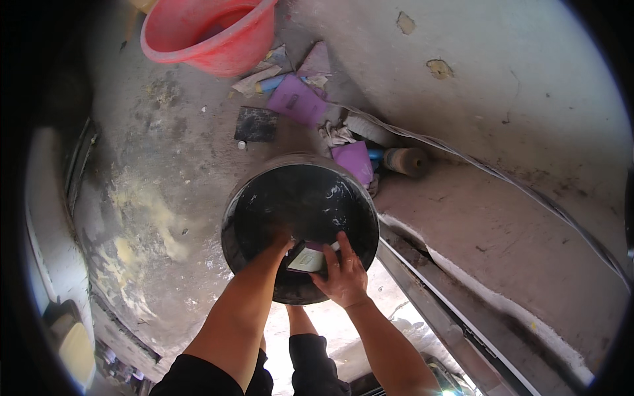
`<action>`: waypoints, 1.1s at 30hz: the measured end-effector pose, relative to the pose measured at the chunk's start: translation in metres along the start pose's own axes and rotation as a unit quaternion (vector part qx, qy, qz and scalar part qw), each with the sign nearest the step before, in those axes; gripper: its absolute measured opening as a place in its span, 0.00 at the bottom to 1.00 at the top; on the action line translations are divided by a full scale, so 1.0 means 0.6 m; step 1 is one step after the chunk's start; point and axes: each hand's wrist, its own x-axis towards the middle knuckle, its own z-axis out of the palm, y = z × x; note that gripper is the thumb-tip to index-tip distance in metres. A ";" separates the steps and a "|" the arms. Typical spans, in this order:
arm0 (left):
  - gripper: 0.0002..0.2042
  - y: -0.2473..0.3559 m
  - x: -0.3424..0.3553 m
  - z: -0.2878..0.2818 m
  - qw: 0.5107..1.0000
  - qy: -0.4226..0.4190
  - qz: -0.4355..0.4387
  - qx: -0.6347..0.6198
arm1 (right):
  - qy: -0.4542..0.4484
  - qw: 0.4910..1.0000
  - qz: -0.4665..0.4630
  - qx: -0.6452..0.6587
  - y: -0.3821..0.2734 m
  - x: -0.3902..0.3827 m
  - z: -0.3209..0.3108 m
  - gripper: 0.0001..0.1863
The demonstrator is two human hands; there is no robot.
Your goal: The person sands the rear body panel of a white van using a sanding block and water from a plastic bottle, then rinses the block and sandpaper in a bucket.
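A round black bucket (pixel 234 247) with dark, glinting water in it stands in front of me. Down inside its near part, my right hand (pixel 345 277) curls its fingers around the right side of a small flat rectangular piece (pixel 308 259). This piece has a pale printed face and some purple beside it. My left hand (pixel 284 241) reaches into the bucket at the piece's left end. Its fingers are lost in the dark, so their grip does not show.
A red plastic basin (pixel 244 43) stands beyond the bucket. Purple sheets (pixel 297 99), a dark square sheet (pixel 256 124), a brown roll (pixel 405 161) and scraps litter the floor. A cable (pixel 462 155) runs along the right wall, and a metal rail (pixel 449 310) lies right of the bucket.
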 end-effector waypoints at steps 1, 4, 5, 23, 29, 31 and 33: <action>0.25 0.002 0.001 -0.002 1.000 -0.006 -0.012 -0.023 | 0.000 1.000 0.005 0.000 0.001 -0.001 0.001 0.37; 0.23 0.003 0.002 -0.019 0.995 -0.021 -0.050 -0.084 | -0.029 0.999 0.027 0.008 0.003 -0.007 -0.001 0.32; 0.22 0.006 0.002 -0.023 0.992 -0.026 -0.063 -0.104 | -0.027 0.999 0.025 0.004 0.004 -0.007 -0.001 0.34; 0.17 0.095 0.009 -0.103 0.998 -0.036 -0.061 -0.007 | -0.033 0.999 0.043 -0.001 0.000 -0.005 -0.001 0.33; 0.15 0.032 0.047 -0.026 0.985 -0.007 -0.058 0.162 | -0.018 0.999 0.025 -0.007 -0.001 0.003 0.003 0.38; 0.16 0.054 0.035 -0.057 0.993 -0.024 -0.056 0.103 | -0.019 0.999 0.035 -0.018 0.002 -0.002 0.002 0.38; 0.16 0.025 0.040 -0.058 0.993 -0.031 -0.071 0.092 | -0.017 1.000 0.018 -0.002 -0.001 0.007 0.008 0.38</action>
